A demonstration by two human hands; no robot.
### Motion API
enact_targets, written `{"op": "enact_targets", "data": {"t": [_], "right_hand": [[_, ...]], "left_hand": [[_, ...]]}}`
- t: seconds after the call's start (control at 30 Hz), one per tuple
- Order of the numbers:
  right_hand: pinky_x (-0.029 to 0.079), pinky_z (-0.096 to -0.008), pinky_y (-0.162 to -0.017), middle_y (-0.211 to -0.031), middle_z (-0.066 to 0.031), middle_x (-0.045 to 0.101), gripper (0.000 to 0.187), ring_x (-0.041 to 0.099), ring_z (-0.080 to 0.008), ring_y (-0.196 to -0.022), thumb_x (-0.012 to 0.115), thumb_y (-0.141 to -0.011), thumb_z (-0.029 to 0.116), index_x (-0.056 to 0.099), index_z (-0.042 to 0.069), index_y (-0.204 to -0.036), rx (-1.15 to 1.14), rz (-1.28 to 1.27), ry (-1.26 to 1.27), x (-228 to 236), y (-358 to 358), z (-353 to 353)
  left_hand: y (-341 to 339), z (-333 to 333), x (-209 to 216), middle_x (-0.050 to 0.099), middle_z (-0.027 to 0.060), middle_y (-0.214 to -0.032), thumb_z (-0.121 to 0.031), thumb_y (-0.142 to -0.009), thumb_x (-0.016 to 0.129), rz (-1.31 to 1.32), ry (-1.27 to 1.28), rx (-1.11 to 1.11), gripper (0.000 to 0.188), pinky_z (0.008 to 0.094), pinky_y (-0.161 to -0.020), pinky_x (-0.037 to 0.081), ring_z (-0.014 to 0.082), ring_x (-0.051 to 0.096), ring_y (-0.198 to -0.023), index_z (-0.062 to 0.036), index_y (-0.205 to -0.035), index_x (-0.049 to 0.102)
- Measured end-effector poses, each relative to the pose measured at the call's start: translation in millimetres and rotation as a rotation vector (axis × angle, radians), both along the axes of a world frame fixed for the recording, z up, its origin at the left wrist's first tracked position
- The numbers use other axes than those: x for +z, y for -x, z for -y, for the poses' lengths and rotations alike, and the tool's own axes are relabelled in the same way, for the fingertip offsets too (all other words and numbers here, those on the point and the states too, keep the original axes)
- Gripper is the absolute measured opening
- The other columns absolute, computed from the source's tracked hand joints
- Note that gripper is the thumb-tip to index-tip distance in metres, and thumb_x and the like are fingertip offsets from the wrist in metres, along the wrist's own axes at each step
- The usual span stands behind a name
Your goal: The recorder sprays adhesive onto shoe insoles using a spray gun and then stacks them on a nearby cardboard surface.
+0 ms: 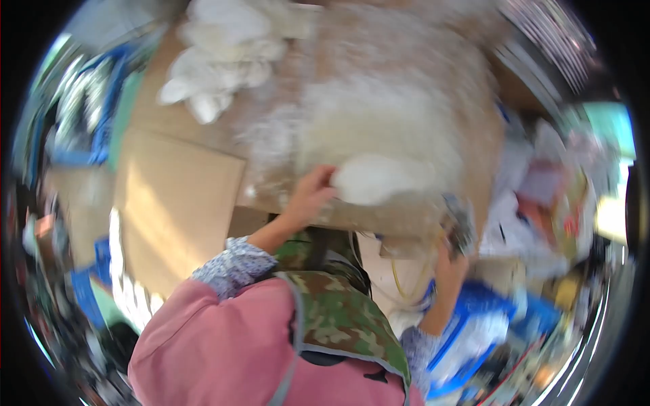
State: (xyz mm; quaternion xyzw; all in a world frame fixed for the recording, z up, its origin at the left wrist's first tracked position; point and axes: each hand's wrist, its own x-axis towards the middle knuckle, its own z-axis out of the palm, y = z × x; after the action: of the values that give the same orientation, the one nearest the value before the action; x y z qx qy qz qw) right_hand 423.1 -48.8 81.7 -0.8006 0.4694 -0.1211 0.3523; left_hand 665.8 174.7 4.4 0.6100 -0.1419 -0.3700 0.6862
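A smooth white, elongated pad-like piece [376,179] lies near the front edge of a fuzzy, whitish patch on the worktable. At its left end is my left hand [315,195], fingers bent and closed at the piece's edge. Off the table's front edge to the right, my right hand [449,262] is wrapped round a silvery metal tool [458,223] that looks like a spray gun, smeared by motion. A thin yellow hose [401,284] hangs in a loop just left of that hand; where it joins the tool cannot be made out.
A heap of similar white pieces [227,51] lies at the table's far left. Flat brown cardboard [172,203] covers the near left. Plastic bags [542,196] stand to the right, a blue crate [467,318] below them, and another blue crate [112,101] at far left.
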Motion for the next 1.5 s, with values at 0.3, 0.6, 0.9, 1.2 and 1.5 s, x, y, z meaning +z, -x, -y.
{"op": "enact_targets", "data": {"t": [0.3, 0.6, 0.9, 1.2, 1.5], "right_hand": [[0.037, -0.0216, -0.046, -0.094, -0.0066, 0.061, 0.031, 0.047, -0.0066, -0.059, 0.058, -0.085, 0.003, 0.056, -0.002, -0.116, 0.224, 0.045, -0.338, 17, -31, -27], [0.035, -0.0209, -0.044, -0.093, -0.0057, 0.061, 0.032, 0.045, -0.0057, -0.055, 0.058, -0.085, 0.003, 0.055, 0.0, -0.117, 0.524, -0.087, -0.346, 9, -123, -91], [0.034, -0.0202, -0.042, -0.092, -0.0048, 0.061, 0.032, 0.043, -0.0047, -0.051, 0.058, -0.085, 0.002, 0.054, 0.002, -0.117, 0.637, -0.181, -0.326, 1, -165, -128], [0.032, -0.0196, -0.039, -0.091, -0.004, 0.062, 0.033, 0.041, -0.0037, -0.047, 0.058, -0.085, 0.002, 0.053, 0.003, -0.118, 0.545, -0.065, -0.336, 8, -159, -118], [0.034, -0.0205, -0.042, -0.081, -0.0011, 0.059, 0.03, 0.042, -0.0031, -0.048, 0.06, -0.081, 0.001, 0.057, 0.004, -0.111, 0.491, -0.035, -0.422, 3, -119, -89]], "left_hand": [[-56, -186, 52, 0.056, 0.0053, -0.111, -0.004, -0.086, 0.052, -0.021, 0.188, 0.498, 0.037, 0.0303, -0.085, 0.049, 0.0143, 0.058, -0.097, -0.0023, -0.123, 0.05], [-19, -458, -40, 0.059, 0.0098, -0.101, 0.002, -0.081, 0.047, 0.053, -0.135, 1.178, 0.04, 0.0363, -0.08, 0.058, 0.0218, 0.063, -0.095, -0.0015, -0.121, 0.05], [48, -624, -74, 0.064, 0.0133, -0.099, 0.003, -0.078, 0.044, -0.005, -0.672, 1.698, 0.042, 0.0391, -0.071, 0.058, 0.0277, 0.066, -0.088, -0.0024, -0.118, 0.055], [6, -609, -52, 0.05, 0.0208, -0.117, 0.0, -0.08, 0.041, 0.41, -1.769, 1.44, 0.045, 0.0473, -0.097, 0.039, 0.0383, 0.046, -0.114, 0.0006, -0.125, 0.046], [-251, -312, -31, 0.057, 0.0177, -0.111, 0.002, -0.083, 0.048, 0.804, -0.642, 0.718, 0.033, 0.0427, -0.089, 0.044, 0.035, 0.055, -0.106, -0.0066, -0.113, 0.058]]}}
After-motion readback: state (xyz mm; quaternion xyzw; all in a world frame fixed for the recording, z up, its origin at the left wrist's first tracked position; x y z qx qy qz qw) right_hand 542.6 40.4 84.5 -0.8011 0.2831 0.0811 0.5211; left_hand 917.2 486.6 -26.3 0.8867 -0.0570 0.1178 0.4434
